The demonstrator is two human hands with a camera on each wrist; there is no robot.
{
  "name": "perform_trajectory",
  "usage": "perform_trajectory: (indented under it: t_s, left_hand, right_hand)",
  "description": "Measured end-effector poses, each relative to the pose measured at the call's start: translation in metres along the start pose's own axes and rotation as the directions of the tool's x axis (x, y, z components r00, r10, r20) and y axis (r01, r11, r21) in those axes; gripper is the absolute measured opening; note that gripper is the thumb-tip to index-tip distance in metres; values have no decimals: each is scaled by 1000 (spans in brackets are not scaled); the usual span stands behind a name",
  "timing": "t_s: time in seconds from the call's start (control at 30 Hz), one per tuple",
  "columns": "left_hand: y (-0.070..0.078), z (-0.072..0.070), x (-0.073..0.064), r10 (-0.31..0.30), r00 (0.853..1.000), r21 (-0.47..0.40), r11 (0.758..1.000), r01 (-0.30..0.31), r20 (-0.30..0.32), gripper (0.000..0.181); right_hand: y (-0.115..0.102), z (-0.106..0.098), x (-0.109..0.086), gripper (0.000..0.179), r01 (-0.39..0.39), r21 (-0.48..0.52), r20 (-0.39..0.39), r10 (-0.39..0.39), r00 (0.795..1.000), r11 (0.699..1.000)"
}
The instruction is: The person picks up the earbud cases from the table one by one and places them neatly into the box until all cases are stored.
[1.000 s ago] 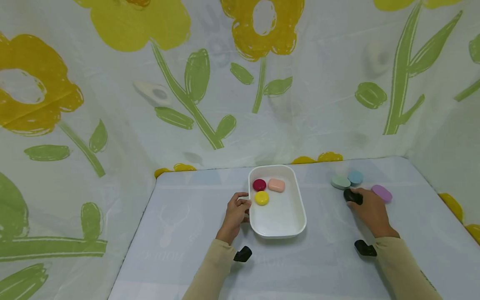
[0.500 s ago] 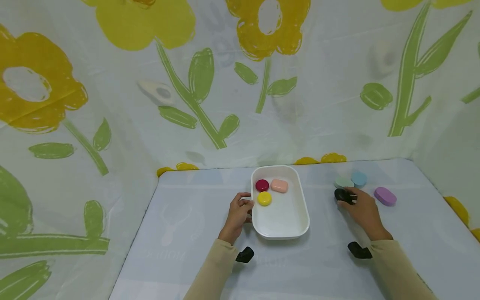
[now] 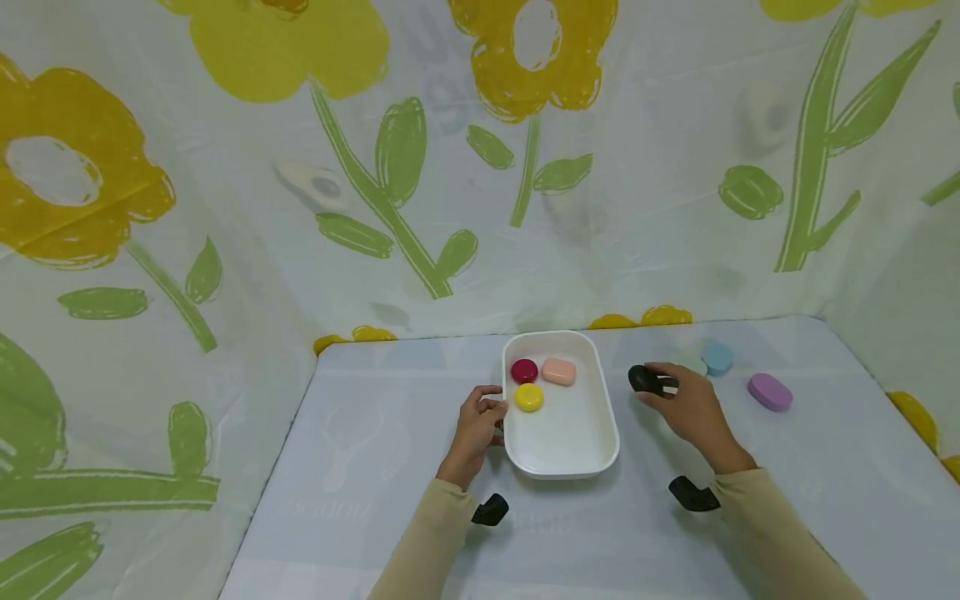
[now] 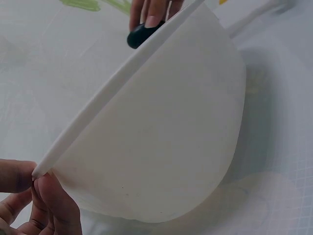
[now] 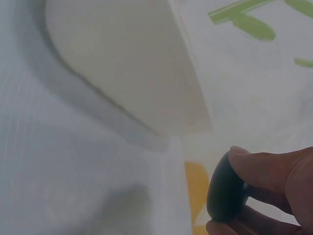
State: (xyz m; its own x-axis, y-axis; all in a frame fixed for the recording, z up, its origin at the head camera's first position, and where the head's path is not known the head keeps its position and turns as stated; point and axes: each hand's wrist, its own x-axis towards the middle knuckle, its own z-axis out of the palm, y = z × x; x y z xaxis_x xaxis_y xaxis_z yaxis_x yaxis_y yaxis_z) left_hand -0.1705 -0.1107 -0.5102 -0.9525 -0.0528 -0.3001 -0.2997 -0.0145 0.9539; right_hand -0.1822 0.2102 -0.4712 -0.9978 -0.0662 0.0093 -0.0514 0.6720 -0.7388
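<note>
Left-hand grip point(image 3: 472, 429) pinches one white rounded-rectangular tray point(image 3: 566, 437) containing three red, yellow, pink pieces point(image 3: 528, 397); right-hand grip point(image 3: 692, 410) pinches one black oval piece point(image 3: 642, 379).

Before me, pale bluish-white surface point(image 3: 390, 525), faint deer-head print point(image 3: 342, 467) on its left part. Directly on it: white rounded-rectangular tray point(image 3: 566, 433) near middle; to my right, pale green oval piece point(image 3: 693, 362), partly hidden, beside light blue round piece point(image 3: 717, 358); purple oval piece point(image 3: 770, 392) apart, nearer me.
</note>
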Motion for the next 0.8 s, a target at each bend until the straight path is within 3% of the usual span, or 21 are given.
perform_trajectory:
  t_s: [0.57,0.8]
  left_hand:
    - [0,0,-1,-6,1000,5,1000,6,-3,35]
    - [0,1,0,1,1000,0,1000,-1,5,35]
  right_hand:
    - [-44,26,14,54,119,31,43,-120,992,992]
    - [-59,33,21,52,135,17,100,-136,986,991]
